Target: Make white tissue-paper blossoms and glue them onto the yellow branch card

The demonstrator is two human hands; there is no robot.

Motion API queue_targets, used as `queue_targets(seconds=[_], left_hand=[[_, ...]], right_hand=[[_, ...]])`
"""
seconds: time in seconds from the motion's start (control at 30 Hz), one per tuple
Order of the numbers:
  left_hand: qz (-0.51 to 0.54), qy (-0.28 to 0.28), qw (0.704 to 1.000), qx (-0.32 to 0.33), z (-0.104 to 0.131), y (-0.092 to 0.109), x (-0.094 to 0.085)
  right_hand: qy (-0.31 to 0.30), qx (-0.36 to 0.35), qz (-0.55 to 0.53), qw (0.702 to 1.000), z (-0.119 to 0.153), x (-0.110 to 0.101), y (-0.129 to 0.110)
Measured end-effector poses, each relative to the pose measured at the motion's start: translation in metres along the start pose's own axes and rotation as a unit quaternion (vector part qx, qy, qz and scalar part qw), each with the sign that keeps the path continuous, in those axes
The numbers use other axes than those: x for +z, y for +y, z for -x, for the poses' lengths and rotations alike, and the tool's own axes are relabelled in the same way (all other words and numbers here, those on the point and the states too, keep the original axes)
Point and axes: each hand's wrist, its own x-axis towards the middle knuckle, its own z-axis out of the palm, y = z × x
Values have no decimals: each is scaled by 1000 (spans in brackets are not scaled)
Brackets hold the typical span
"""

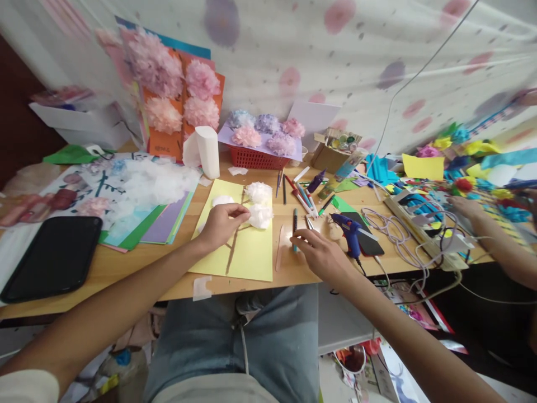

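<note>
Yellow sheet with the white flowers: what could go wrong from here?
The left hand is right by the white flowers on the yellow sheet; a slip might crush one.
The right hand, at a dark marker, is near the blue glue gun; if that is hot, a stray touch might burn.

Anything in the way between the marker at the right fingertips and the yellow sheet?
One thing: a slim pinkish stick lies on the wooden table between the marker and the yellow sheet, just off the sheet's right edge. Lying flat, it would probably hinder little.
</note>
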Motion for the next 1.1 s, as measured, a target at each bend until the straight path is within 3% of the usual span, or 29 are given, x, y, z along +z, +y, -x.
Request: queue_targets(seconds=[0.2,0.43,0.57,0.73,0.8,0.9,1.0,1.1], left_hand=[[182,-26,979,-92,1,5,-1],[257,-25,954,-151,14,13,3],[215,17,966,-146,21,8,11],[85,45,994,-55,19,3,13],[66,50,995,-49,18,4,12],[58,35,994,-90,19,5,11],[48,29,993,-103,24,4,13],[29,45,993,-105,26,2,16]], right_hand=[[-18,-74,-54,996,-4,2,-29],[53,-94,-96,990,32,15,-51],[62,-74,-159,983,49,17,-53],[174,-44,-187,966,58,15,-60],[278,18,-184,943,51,12,-66],[439,173,-217,854,29,10,-77],[476,271,-335,766,2,12,-87],[465,307,-384,737,-22,17,-94]])
